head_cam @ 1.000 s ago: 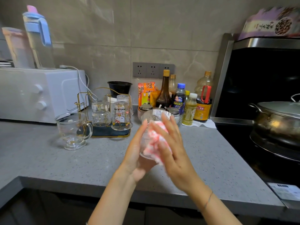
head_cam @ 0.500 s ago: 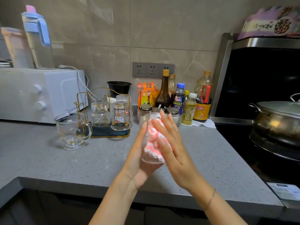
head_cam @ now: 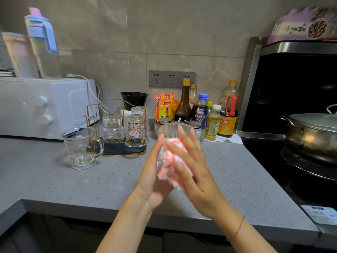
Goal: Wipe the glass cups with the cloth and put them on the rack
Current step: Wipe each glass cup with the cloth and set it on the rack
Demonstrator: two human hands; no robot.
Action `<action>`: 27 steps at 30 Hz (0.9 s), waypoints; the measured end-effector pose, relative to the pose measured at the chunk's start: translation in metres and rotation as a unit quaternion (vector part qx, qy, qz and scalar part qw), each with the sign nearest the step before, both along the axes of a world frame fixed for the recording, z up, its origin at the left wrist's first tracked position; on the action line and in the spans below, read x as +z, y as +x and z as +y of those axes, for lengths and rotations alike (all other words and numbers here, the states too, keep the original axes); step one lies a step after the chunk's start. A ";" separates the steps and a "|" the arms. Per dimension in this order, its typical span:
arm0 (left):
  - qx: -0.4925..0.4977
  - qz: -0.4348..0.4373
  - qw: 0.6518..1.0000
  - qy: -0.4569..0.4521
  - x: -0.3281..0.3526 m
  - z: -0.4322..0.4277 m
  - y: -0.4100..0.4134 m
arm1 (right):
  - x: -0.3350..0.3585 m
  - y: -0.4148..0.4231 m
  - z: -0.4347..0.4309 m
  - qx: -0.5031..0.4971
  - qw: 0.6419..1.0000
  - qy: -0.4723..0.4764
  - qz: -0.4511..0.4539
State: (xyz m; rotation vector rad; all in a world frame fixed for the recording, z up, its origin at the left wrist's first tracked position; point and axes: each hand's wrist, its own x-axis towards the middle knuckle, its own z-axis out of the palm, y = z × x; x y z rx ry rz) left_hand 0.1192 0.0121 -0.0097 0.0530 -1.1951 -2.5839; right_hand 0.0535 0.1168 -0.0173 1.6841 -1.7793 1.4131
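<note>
My left hand (head_cam: 151, 179) grips a ribbed glass cup (head_cam: 171, 129) from its left side, holding it above the counter's middle. My right hand (head_cam: 193, 170) presses a pink and white cloth (head_cam: 171, 161) against the cup's right side with straight fingers. The cloth and hands hide the cup's lower part. A gold wire rack (head_cam: 116, 148) on a dark tray stands behind and to the left. It holds an upturned clear glass (head_cam: 112, 127), a cartoon-cat glass (head_cam: 135, 132) and another glass (head_cam: 139, 111) behind. A handled glass mug (head_cam: 82, 148) stands upright on the counter left of the rack.
A white oven (head_cam: 36, 106) with jugs on top fills the back left. Sauce bottles (head_cam: 200, 110) and small jars line the wall behind the cup. A lidded pot (head_cam: 313, 136) sits on the stove at right. The grey counter's (head_cam: 109, 179) front edge runs below my wrists.
My right hand has rubbed the cloth over the cup's side, sliding slightly down and right. The cup stays in my left hand and has barely shifted.
</note>
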 end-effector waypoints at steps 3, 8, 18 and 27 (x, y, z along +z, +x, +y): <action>-0.032 -0.018 0.999 -0.002 -0.005 0.004 0.000 | 0.019 -0.015 -0.003 -0.030 0.999 -0.018 -0.038; -0.025 -0.003 1.000 -0.015 -0.008 0.007 0.004 | 0.023 -0.020 -0.005 -0.038 0.997 -0.005 -0.063; 0.016 0.035 0.997 0.070 -0.004 0.002 0.000 | -0.014 0.018 0.003 0.024 1.000 0.019 0.007; 0.020 0.035 0.999 0.031 -0.005 0.001 0.004 | -0.003 0.011 -0.004 -0.012 1.000 0.005 0.015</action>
